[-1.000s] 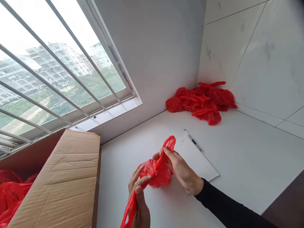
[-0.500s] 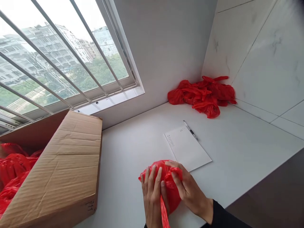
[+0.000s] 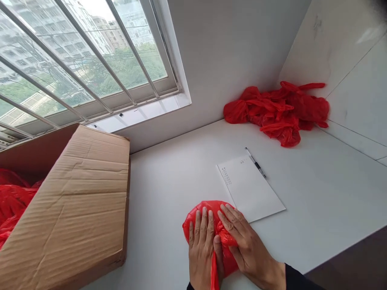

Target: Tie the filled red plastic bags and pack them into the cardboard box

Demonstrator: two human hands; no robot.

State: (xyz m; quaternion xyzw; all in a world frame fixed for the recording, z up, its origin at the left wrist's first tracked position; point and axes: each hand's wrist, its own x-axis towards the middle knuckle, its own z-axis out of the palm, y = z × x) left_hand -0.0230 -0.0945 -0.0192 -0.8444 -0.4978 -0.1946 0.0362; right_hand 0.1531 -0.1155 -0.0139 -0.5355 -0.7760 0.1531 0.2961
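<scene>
A red plastic bag [image 3: 205,207], puffed and rounded, lies on the white tabletop close to me. My left hand [image 3: 204,245] rests flat on its left half with the fingers stretched out. A twisted strip of the bag trails toward me beside the left thumb. Across the bag's right half lies my right hand [image 3: 246,239], its fingers extended over the plastic. Crumpled red folds bulge between the two hands. Whatever may be inside the bag is hidden.
A cardboard box [image 3: 87,193] with red plastic bags [image 3: 15,201] inside stands at the left. A notepad [image 3: 256,193] and a pen [image 3: 256,163] lie just beyond my hands. More red bags [image 3: 281,108] are heaped in the far corner. A barred window [image 3: 121,72] is at the upper left.
My right hand's fingers have straightened from a curled hold on the bag and now lie flat on it. The bag looks flatter and wider. The view has shifted slightly.
</scene>
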